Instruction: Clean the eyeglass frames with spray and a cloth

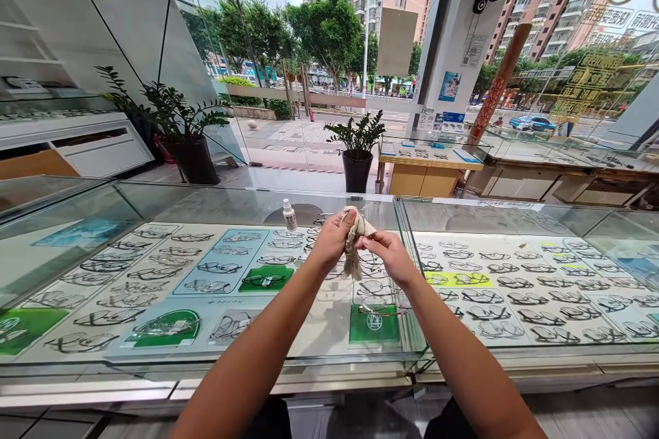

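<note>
Above the glass display case, my left hand (332,239) is closed around the upper part of a crumpled beige cloth (352,262), its thumb pressed on top. My right hand (388,254) pinches the right side of the same cloth with thumb and forefinger. A thin frame-like edge shows by the cloth, but whether glasses are inside it is hidden. The cloth's lower end hangs down between both hands. A small white bottle (289,215) stands upright on the glass top, left of my left hand.
The glass case (319,350) spans the view, with rows of glasses inside. A second case (515,350) adjoins it at the right. Beyond stand a potted plant (357,163), another pot (195,158) and a wooden table (430,175), before large windows.
</note>
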{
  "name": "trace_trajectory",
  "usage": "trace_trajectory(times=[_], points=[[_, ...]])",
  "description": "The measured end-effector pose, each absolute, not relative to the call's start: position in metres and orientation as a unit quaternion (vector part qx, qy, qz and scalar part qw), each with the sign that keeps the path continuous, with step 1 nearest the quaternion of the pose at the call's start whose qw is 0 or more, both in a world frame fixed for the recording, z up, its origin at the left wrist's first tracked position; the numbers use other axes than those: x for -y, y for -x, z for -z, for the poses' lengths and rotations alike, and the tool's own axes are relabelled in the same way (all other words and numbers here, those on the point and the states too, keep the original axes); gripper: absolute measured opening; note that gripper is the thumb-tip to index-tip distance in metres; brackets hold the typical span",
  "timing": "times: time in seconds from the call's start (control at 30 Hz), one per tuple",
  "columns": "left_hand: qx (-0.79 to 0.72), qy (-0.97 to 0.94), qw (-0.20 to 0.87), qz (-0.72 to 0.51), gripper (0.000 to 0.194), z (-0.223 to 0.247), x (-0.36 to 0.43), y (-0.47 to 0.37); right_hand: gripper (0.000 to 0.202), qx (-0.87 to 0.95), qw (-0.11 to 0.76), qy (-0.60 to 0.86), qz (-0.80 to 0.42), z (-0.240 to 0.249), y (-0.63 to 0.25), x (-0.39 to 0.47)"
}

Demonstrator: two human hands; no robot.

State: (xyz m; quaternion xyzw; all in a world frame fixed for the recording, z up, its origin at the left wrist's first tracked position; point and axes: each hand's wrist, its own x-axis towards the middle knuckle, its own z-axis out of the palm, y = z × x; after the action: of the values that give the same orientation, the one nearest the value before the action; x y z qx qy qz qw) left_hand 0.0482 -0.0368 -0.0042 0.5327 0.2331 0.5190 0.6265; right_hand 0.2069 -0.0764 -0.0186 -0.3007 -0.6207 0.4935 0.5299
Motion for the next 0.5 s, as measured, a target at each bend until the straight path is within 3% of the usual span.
trace_trajectory(times=[0.27, 0.5], points=[[-0.214, -0.517, 0.650, -0.513, 0.047, 0.001, 0.042, -0.051, 0.030, 0.601, 0.539, 0.297, -0.510, 0.025, -0.210, 0.070], [-0.260, -0.487, 0.638, -0.536, 0.060, 0.008, 0.035, -0.055, 0.026, 0.609, 0.545, 0.302, -0.490, 0.023, -0.213, 0.071]])
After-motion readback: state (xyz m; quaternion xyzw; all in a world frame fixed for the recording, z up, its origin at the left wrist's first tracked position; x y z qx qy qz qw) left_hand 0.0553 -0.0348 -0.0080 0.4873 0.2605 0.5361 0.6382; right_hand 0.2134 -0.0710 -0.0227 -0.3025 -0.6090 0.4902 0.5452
